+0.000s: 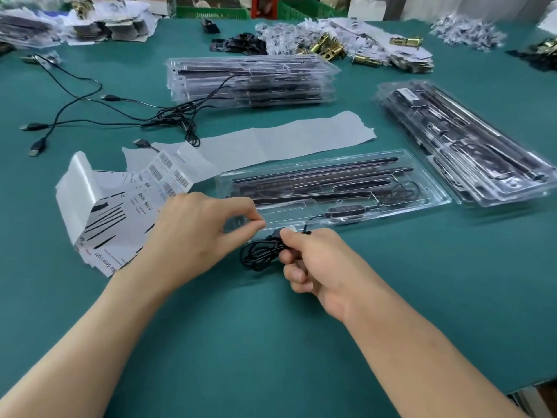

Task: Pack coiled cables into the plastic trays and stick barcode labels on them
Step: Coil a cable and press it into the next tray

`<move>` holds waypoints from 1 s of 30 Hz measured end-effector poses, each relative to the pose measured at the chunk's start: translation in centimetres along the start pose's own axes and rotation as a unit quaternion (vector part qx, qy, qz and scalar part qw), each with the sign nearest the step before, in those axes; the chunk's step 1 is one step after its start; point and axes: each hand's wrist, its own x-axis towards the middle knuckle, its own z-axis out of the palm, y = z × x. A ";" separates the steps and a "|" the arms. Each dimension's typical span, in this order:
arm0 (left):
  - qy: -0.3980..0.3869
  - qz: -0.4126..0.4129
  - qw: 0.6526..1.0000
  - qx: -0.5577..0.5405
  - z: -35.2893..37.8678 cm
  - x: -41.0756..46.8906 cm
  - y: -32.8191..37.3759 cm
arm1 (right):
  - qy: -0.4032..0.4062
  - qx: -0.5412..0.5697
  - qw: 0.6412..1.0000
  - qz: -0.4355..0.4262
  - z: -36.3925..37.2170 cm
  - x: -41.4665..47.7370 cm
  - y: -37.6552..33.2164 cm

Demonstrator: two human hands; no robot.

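A clear plastic tray [428,193] lies open in front of me on the green table, with long dark bars and a thin cable in it. My right hand [313,267] grips a coiled black cable [260,253] just in front of the tray's near left corner. My left hand [196,233] hovers beside the coil, thumb and forefinger pinched together at the tray's edge; what they pinch is too small to tell. A sheet of barcode labels [168,176] lies to the left, partly under my left hand.
A stack of filled trays [250,82] stands at the back centre, another stack [470,152] at the right. Loose black USB cables [90,113] sprawl at the left. A white backing strip [271,143] lies behind the tray. Brass parts and paper heaps line the far edge.
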 end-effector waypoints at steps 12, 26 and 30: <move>0.001 -0.017 1.000 -0.025 0.0 0.0 0.1 | 0.088 -0.007 0.996 -0.018 1.7 -0.1 0.2; -0.011 -0.040 0.998 -0.052 -0.4 -0.2 0.5 | 0.015 0.176 0.982 -0.061 1.0 -1.2 0.6; -0.007 -0.056 0.997 -0.057 -0.3 -0.3 0.4 | 0.030 0.106 0.991 -0.074 0.8 -1.4 1.3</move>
